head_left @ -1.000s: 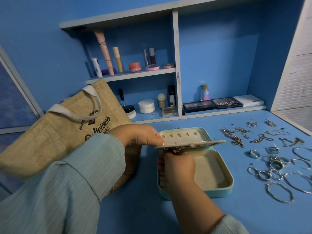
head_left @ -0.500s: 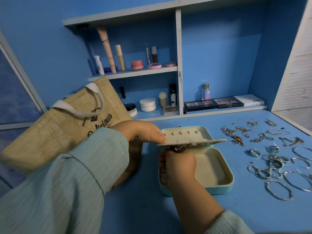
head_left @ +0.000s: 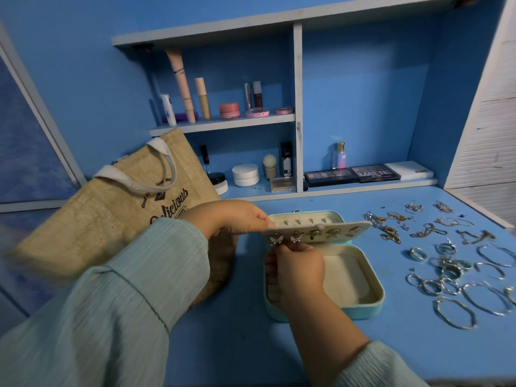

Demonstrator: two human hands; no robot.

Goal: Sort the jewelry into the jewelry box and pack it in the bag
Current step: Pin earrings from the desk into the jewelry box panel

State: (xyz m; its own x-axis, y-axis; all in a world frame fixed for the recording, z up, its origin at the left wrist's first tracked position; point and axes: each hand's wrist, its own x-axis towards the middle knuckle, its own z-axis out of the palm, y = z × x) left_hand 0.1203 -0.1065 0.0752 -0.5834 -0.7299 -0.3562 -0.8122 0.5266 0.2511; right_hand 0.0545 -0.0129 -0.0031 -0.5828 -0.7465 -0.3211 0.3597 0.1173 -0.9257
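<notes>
Jewelry box (head_left: 363,305): it lies open on the blue table (head_left: 223,344), pale green outside and cream inside, lid standing up behind.
Earring panel (head_left: 318,231): a cream strip, held level above the box, carrying small earrings (two butterfly ones at its left end).
Left hand (head_left: 237,217): its grip is closed on the left end of the panel, fingertips pinching the edge.
Right hand (head_left: 300,268): it is over the left part of the box, fingers pinching at a butterfly earring (head_left: 276,239) from below.
Loose jewelry (head_left: 458,263): rings, bangles and chains are spread on the table, right of the box.
Bag (head_left: 111,219): a jute tote with white handles leans left of the box.
Shelf (head_left: 223,124): cosmetics stand on it.
</notes>
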